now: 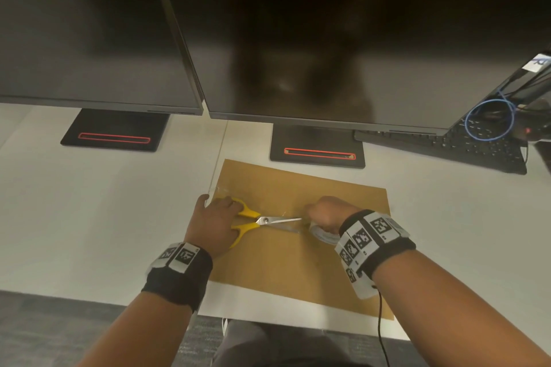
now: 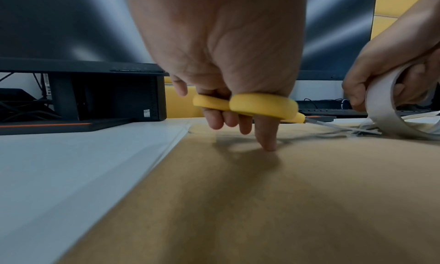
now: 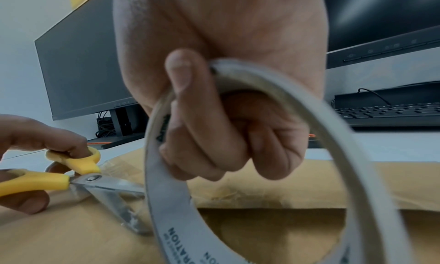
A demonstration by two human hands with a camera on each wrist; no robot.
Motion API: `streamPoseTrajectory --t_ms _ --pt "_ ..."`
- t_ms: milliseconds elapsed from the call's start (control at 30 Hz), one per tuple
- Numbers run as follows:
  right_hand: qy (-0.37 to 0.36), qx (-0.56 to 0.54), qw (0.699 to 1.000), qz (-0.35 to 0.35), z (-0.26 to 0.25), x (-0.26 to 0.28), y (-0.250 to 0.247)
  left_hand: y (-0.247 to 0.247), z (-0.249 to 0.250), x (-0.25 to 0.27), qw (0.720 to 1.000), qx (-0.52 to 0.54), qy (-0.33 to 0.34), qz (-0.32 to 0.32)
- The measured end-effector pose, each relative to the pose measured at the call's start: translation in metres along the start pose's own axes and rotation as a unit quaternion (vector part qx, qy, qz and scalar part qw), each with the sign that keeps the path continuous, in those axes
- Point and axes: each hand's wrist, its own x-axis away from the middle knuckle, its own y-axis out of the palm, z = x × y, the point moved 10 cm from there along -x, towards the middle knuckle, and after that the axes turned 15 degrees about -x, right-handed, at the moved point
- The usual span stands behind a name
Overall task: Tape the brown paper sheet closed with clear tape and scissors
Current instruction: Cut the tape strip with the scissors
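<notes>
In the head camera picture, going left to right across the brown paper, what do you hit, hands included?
Left hand → yellow scissor handles → scissor blades → right hand, gripping the tape roll.

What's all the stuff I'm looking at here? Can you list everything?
paper: one, brown, flat on the desk, near edge
scissors: one, yellow handles, blades open over the paper, pointing at the tape roll
tape roll: one, clear tape on a pale core, over the paper
monitors: two, black, side by side at the back, on black bases with red stripes
keyboard: one, black, back right
cable: one, blue, looped, far right
desk: one, white
left hand: grips the scissors
right hand: holds the tape roll
</notes>
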Motion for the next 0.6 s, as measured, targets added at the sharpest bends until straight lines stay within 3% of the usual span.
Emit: streamPoseTrajectory --t_ms 367,600 --pt "0.003 0.003 1.0 0.001 0.004 -0.005 -0.004 0.009 -0.004 -0.005 0.998 0.059 -0.003 0.006" --pt "-0.004 0.018 1.0 0.005 0.002 -0.009 -0.007 0.008 0.01 -0.018 0.998 -0.014 0.037 -0.047"
